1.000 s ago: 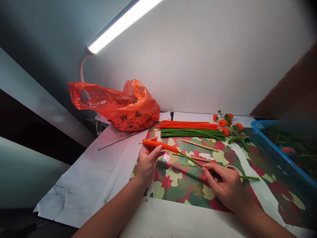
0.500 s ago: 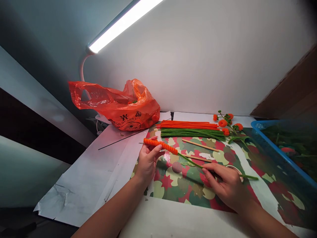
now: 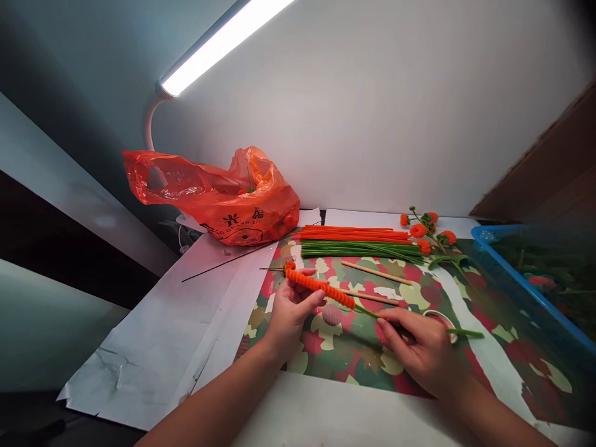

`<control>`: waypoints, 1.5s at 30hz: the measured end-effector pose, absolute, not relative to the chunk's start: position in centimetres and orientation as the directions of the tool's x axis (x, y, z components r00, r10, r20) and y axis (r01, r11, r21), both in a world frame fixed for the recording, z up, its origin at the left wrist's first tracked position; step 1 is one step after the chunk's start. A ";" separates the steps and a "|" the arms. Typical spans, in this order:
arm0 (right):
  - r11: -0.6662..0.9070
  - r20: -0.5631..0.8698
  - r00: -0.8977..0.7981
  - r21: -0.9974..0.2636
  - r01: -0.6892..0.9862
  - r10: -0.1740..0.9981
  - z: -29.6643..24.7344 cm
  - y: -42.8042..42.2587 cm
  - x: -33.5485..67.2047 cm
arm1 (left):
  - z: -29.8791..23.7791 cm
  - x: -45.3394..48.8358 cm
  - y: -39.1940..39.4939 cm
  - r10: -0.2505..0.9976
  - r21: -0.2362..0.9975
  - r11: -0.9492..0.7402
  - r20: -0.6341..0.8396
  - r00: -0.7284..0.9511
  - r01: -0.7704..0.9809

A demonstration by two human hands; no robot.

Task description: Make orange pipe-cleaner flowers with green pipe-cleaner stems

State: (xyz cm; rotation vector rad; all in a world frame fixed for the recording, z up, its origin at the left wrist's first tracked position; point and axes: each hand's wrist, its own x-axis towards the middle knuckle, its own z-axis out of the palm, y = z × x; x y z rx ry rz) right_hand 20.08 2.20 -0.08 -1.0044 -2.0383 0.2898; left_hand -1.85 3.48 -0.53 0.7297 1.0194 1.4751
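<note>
Just below the frame's centre, the left hand (image 3: 289, 315) pinches an orange fuzzy coil (image 3: 322, 288), while the right hand (image 3: 423, 347), lower right of centre, grips the green stem (image 3: 366, 311) emerging from its lower end.

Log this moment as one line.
left hand: holds orange fuzzy coil | right hand: pinches thin green fuzzy stem extending from coil | beyond: orange fuzzy rods, green fuzzy rods, red plastic bag
</note>
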 end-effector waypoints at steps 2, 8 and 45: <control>0.655 0.574 -0.342 -0.526 0.543 0.744 0.0 2.2 19.9 | -0.8 -1.5 3.2 0.987 0.898 0.036 -0.102 -0.128 -0.438; 0.656 0.563 -0.351 -0.547 0.520 0.748 -0.2 2.1 19.7 | -1.1 -0.9 2.7 0.994 0.919 0.071 -0.099 -0.051 -0.389; 0.586 0.490 -0.347 -0.514 0.626 0.800 0.0 3.3 21.7 | 0.1 -2.3 3.7 0.976 0.951 -0.028 -0.040 -0.213 -0.306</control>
